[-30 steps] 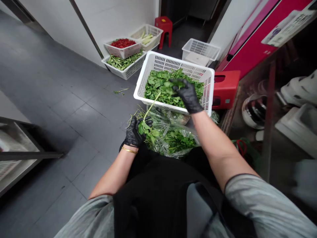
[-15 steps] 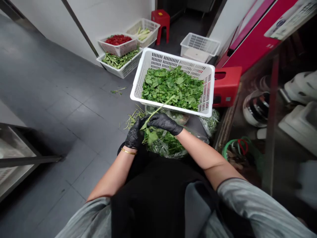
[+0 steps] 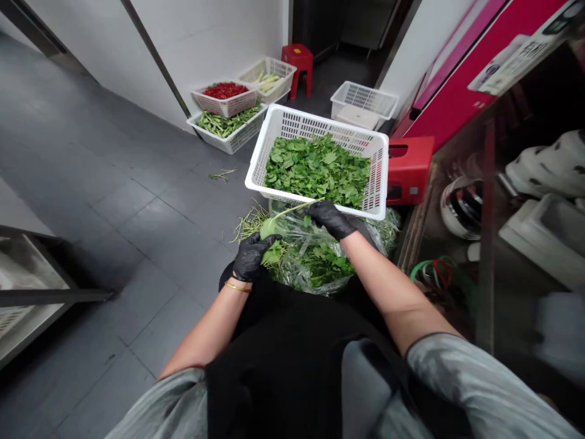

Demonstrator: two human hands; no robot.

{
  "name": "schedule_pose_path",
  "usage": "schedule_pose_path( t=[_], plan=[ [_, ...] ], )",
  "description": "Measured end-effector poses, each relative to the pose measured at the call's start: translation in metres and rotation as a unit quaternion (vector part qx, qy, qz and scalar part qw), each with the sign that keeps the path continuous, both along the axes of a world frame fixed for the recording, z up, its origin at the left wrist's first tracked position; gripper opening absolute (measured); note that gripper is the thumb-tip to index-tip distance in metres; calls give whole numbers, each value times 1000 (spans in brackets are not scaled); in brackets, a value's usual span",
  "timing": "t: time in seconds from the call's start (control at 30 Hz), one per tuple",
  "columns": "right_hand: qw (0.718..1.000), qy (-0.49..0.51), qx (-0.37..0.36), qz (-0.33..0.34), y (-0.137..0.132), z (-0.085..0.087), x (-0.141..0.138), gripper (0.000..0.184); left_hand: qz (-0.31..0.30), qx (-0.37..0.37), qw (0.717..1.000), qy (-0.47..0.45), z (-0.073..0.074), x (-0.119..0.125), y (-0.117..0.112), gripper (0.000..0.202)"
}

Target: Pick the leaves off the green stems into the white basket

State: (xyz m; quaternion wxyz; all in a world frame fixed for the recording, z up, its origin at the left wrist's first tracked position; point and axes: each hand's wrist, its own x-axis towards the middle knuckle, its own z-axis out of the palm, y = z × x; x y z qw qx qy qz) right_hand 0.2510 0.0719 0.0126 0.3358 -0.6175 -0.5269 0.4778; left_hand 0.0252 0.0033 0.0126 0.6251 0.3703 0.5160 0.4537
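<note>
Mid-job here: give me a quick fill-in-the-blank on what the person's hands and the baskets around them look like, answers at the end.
The left hand grips a leafy stem in a ____ glove.
The gold bangle sits on the ____ wrist.
The red stool stands to the ____ of the white plastic basket.
The slatted basket near the far wall holds red ____.

Answers: black; left; right; chilies.

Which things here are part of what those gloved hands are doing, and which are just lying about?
Part of the work: left hand, right hand, leafy stem, white basket of leaves, plastic bag of greens.
Just nearby: red stool, basket of red chillies, basket of green pods.
</note>
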Motion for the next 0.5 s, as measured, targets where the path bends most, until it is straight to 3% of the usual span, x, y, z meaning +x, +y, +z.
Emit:
schedule_pose_path(
  t=[0.1,0.23,0.4,0.5],
  plan=[
    [988,88,-52,112,-29,3,-14,40,62,75,992,85,-12,5,-3,21],
    [979,127,-41,155,-51,15,-45,47,13,152,962,225,-18,5,-8,17],
    [978,75,-17,194,-35,19,-28,35,-115,39,988,97,-2,-3,-14,23],
    [993,-41,45,106,-23,13,-1,24,-141,-10,990,25,10,-11,-17,30]
  ],
)
